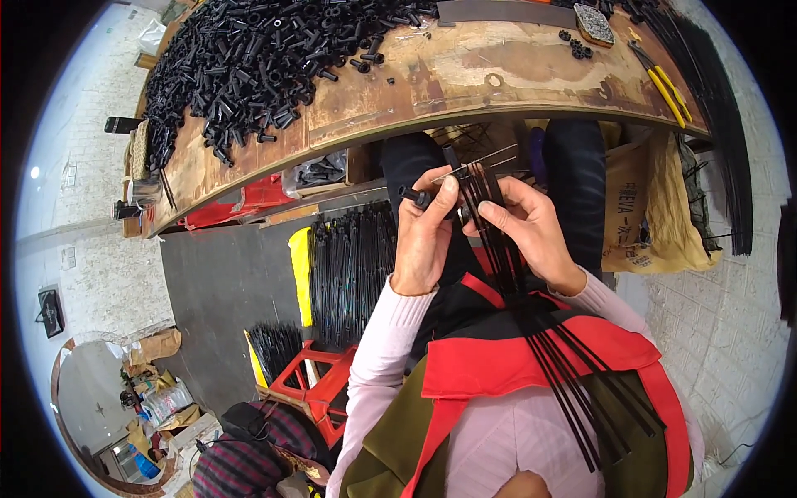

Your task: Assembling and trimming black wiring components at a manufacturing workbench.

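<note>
A fan of thin black rods point(498, 253), like umbrella ribs, runs from my fingers down across my lap and red-trimmed apron. My left hand point(422, 241) is closed, with a black flanged plastic tube point(413, 197) sticking out beside the thumb. Its thumb and fingertips also grip near the rods' upper ends. On the other side, my right hand point(535, 232) pinches the rods between thumb and fingers. Thin pale wires point(490, 158) cross the rod tops just above both hands. The fingers partly hide how the rods meet the wire.
Black plastic tubes point(249, 70) are heaped on the wooden table point(374, 95) ahead. Yellow-handled pliers point(664, 87) and a speckled block point(594, 25) lie at its right. Upright black rod bundles point(353, 270) and a red stool point(320, 382) stand left. A brown sack point(656, 216) sits right.
</note>
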The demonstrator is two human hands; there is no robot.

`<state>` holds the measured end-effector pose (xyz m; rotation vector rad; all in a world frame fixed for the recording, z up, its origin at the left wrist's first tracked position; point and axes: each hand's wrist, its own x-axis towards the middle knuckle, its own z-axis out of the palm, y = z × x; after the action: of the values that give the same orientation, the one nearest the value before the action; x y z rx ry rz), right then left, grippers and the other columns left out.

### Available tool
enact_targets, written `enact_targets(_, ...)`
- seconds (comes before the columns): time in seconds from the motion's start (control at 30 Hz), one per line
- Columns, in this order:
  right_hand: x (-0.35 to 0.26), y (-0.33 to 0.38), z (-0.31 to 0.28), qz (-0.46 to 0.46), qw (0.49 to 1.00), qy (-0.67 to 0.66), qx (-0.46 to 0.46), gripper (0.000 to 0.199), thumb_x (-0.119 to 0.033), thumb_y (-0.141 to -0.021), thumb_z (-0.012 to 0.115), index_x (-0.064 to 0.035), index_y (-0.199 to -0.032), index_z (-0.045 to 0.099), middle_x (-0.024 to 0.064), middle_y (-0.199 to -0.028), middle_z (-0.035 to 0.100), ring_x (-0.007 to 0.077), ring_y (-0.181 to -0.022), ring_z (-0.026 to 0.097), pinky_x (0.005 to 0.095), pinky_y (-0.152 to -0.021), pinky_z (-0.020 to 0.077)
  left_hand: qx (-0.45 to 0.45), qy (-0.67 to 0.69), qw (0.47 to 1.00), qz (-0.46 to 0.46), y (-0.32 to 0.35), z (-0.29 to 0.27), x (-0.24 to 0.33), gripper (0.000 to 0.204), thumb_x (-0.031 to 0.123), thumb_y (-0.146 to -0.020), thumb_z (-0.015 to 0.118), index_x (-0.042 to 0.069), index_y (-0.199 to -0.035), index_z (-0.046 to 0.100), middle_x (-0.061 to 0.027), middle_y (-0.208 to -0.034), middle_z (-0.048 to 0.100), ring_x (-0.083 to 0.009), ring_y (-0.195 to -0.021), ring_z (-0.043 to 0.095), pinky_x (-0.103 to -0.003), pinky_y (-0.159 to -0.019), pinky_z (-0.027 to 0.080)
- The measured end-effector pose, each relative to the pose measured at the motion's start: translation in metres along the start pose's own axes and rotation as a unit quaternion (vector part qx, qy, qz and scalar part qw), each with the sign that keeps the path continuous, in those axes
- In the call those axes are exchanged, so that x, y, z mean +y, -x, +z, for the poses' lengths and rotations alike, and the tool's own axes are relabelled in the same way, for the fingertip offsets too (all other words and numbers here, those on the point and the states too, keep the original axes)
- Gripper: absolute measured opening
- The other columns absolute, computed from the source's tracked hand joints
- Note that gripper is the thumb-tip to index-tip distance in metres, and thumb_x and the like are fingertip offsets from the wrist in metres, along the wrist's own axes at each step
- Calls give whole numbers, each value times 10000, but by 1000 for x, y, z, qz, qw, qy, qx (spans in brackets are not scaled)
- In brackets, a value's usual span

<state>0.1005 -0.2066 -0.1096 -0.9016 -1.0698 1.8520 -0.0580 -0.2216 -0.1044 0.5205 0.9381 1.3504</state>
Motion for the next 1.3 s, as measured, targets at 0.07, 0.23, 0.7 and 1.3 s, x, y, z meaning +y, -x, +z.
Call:
enact_targets(0.07,-1,-3,-2,6,1000,0,0,222,-127,-962,609,18,-1130,596,68,-962,663,157,-818,678,275,-747,551,2,28,1000,-5,-3,-2,-4,253,179,-978,606,1,-1157,601,-49,-1013,672,-108,-909,611,-276,-816,497)
enact_targets(0.23,1,-9,-14,44,997,-43,-49,241,-127,-956,616,20,-1145,592,69,-986,660,166,-831,679,299,-749,565,-70,53,995,-40,-12,-20,-7,304,198,-999,555,13,-1239,536,-110,-1144,650,-185,-997,643,-323,-888,521)
enact_targets(0.7,5,-22,-19,59,993,-70,-78,278,-108,-976,572,16,-1222,536,77,-1040,640,157,-852,655,377,-832,587,-57,70,994,-61,-28,-20,-17,325,248,-1008,535,23,-1242,555,-141,-1248,610,-163,-907,641,-263,-598,541)
enact_targets(1.3,-3,-4,-20,33,989,-111,-94,373,-83,-1002,513,5,-1359,451,62,-1174,584,150,-945,620,441,-910,560,-127,-51,991,14,-35,-2,28,569,367,-992,531,52,-1448,401,-121,-1471,454,-244,-1382,402,-392,-1119,347)
